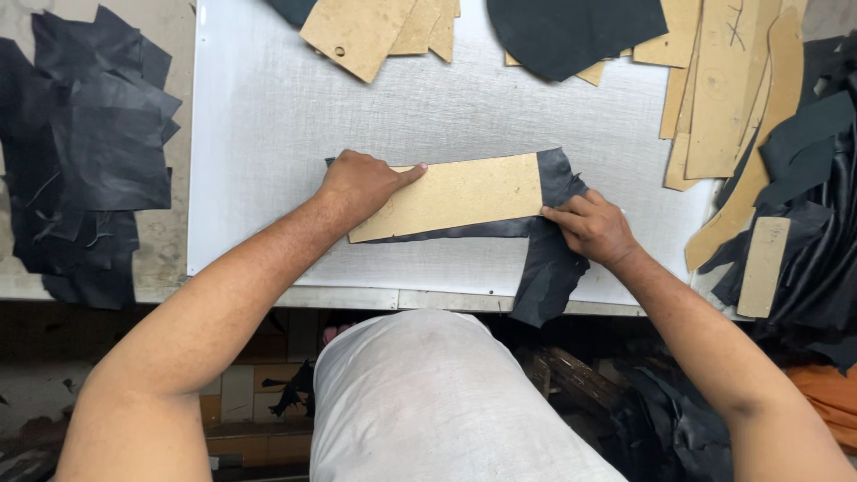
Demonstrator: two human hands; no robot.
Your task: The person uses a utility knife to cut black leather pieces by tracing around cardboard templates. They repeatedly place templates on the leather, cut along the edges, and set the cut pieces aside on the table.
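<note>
My left hand (355,186) lies flat, fingers spread, pinning the cardboard template (451,196) against slipping. My right hand (591,228), at the template's right end, pinches the black leather piece (552,259) beneath it.

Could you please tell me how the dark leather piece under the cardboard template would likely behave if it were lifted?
The dark leather piece would probably flop: its lower part already droops over the white cutting board edge. It looks thin, so likely light. The cardboard template, pinned by the left hand, lies flat and seems stiffer.
</note>
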